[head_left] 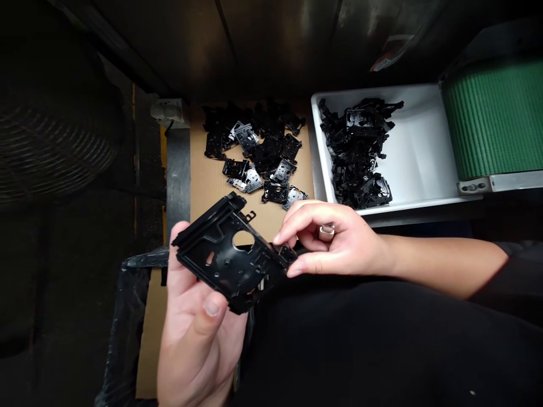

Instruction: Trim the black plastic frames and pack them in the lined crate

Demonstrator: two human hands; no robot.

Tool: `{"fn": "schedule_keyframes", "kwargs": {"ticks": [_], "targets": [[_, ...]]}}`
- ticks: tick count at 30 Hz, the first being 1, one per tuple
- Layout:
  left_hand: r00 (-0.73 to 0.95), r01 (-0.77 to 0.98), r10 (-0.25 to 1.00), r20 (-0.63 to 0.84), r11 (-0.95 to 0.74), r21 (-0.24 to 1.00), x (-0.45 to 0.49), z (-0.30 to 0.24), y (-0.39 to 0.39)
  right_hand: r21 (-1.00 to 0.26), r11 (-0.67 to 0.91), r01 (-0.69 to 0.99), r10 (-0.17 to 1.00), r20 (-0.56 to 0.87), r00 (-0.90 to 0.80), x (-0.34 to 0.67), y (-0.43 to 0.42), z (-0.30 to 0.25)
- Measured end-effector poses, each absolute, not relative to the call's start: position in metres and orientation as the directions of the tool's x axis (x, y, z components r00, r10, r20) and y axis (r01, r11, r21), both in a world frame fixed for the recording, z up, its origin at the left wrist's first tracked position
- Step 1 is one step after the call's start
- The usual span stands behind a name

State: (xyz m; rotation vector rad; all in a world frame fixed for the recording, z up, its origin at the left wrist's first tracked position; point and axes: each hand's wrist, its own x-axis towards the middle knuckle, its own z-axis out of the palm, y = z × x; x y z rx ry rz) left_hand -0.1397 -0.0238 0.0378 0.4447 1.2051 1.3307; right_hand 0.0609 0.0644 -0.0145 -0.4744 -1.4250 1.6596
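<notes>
A flat black plastic frame part (229, 257) with a round hole is held over my lap. My left hand (197, 333) grips it from below, thumb pressed on its near edge and fingers behind its left side. My right hand (335, 240), a ring on one finger, pinches the part's right corner between thumb and fingertips. A pile of similar black parts (258, 152) lies on a brown cardboard sheet (207, 181) beyond the hands.
A white bin (424, 152) at the right holds more black parts (360, 152). A green ribbed conveyor belt (496, 113) ends over the bin. A black plastic bag (127, 316) lines a box at lower left. Dark metal wall behind.
</notes>
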Motion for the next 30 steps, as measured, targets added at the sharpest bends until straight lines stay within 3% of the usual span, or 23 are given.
{"fn": "schedule_keyframes", "kwargs": {"ticks": [4, 9, 13, 25, 27, 30], "targets": [[-0.218, -0.494, 0.874, -0.434, 0.285, 0.822, -0.146, 0.04, -0.031, -0.927, 0.024, -0.375, 0.804, 0.241, -0.543, 0.054, 0.059, -0.015], [-0.237, -0.517, 0.86, -0.453, 0.283, 0.808, -0.155, 0.039, -0.04, -0.964, 0.022, -0.266, 0.804, 0.175, -0.568, 0.043, 0.052, -0.011], [-0.237, -0.531, 0.854, -0.463, 0.285, 0.798, -0.164, 0.039, -0.049, -0.947, 0.031, -0.32, 0.78, 0.223, -0.584, 0.032, 0.047, -0.009], [-0.266, -0.537, 0.846, -0.463, 0.269, 0.8, -0.201, 0.034, -0.079, -0.953, -0.025, -0.301, 0.751, 0.181, -0.635, -0.008, 0.028, -0.017], [-0.271, -0.559, 0.835, -0.479, 0.269, 0.785, -0.209, 0.027, -0.083, -0.965, 0.004, -0.262, 0.741, 0.179, -0.647, -0.016, 0.026, -0.019], [-0.276, -0.603, 0.793, -0.544, 0.298, 0.74, -0.219, 0.003, -0.094, -0.965, 0.167, -0.2, 0.707, 0.259, -0.658, -0.03, 0.021, -0.027]]}}
